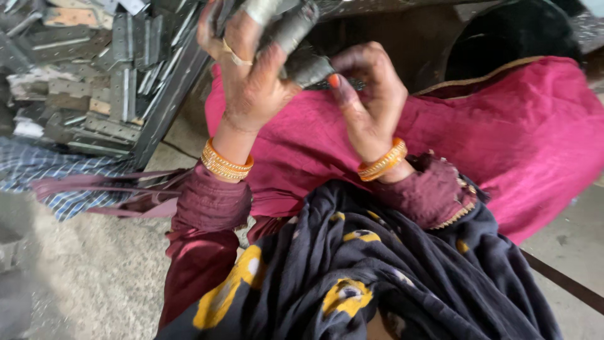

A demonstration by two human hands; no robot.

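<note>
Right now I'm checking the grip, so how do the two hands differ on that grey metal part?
The left hand wraps the grey metal part from the side, fingers spread, with a ring showing; the right hand pinches its lower end with fingertips, and no ring is visible. The left hand sits higher, the right hand lower. Both wear orange-gold bangles and maroon sleeves.

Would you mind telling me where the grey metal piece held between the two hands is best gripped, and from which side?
Probably at its two ends, one from each side. The grey metal piece looks long and narrow, tilted between the hands; the left hand wraps the upper end and the right hand pinches the lower tip. Blur hides its edges.
</note>
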